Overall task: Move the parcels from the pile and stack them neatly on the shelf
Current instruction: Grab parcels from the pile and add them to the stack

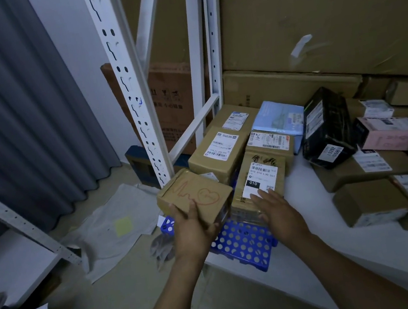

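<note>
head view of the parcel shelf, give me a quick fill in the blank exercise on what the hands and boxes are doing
1. The left hand holds a small brown cardboard box with a ____ heart drawn on top.
2. The right hand lies flat on the white label of a brown cardboard parcel printed with the number ____.
3. Under that parcel lies a ____ plastic perforated tray.
4. The black wrapped parcel stands ____ of the pale blue packet.

Missing words: red; 010; blue; right

Both forearms extended forward, bare to the elbow.
Left hand (190, 225): palm up, fingers curled in a grip, thumb on top. Right hand (277, 209): palm down, fingers straight and spread, gripping nothing, level with the left.
</note>
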